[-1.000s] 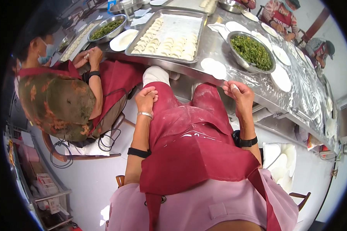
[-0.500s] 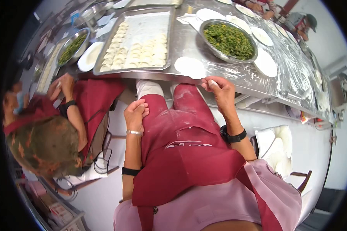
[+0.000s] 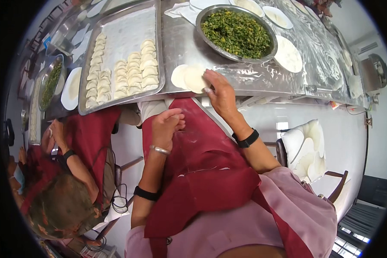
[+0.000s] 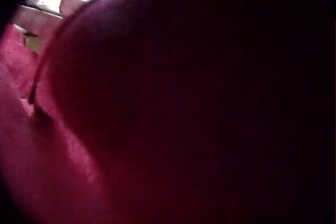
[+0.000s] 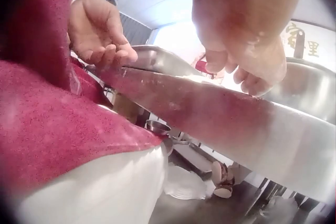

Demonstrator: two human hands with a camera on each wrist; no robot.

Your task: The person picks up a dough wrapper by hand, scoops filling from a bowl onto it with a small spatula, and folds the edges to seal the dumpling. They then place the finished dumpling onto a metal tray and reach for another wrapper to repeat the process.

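Note:
My right hand (image 3: 221,95) reaches to the table's front edge, its fingertips at the right rim of a round white dumpling wrapper (image 3: 194,80). The thumb lies apart from the fingers. A second wrapper (image 3: 177,74) lies partly under the first. Above my apron (image 3: 198,189), my left hand (image 3: 164,129) hovers with loosely bent fingers and nothing in it; in the right wrist view that hand (image 5: 102,32) shows its palm. A metal tray (image 3: 160,47) of folded dumplings (image 3: 133,74) stands left of the wrappers. Dark red cloth (image 4: 79,150) fills most of the left wrist view.
A steel bowl (image 3: 273,53) of chopped green filling stands behind my right hand, with more wrappers (image 3: 288,55) beside it. At left, another person (image 3: 64,202) works near a second filling bowl (image 3: 41,101). A cushioned chair (image 3: 305,148) stands at right.
The head view has turned, bringing the tray and bowl nearer and leftward. My right hand has moved onto the wrapper's edge, fingers straighter and thumb spread. My left hand has risen slightly, still empty.

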